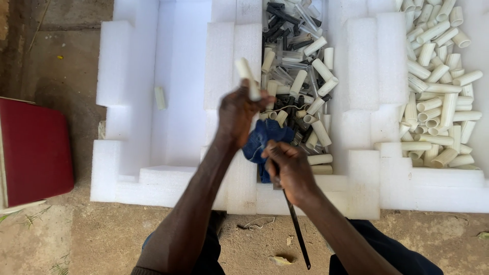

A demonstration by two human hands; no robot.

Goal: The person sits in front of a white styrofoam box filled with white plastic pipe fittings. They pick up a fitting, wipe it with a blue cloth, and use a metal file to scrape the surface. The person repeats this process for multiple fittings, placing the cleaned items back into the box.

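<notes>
My left hand [237,113] grips a cream plastic tube [246,75], held upright above the white foam tray [173,97]. My right hand [288,168] is closed on a crumpled blue cloth [262,137] and also holds a thin dark rod [297,231] that points down toward my knees. Both hands hover over the tray's middle compartment, which is filled with cream tubes, clear tubes and black pieces [298,66]. The right compartment holds a pile of cream tubes [438,86].
One cream tube [160,97] lies alone in the left compartment of the foam tray. A dark red box [33,150] sits on the dirt ground at the left. A bit of wire [257,222] lies on the ground by my legs.
</notes>
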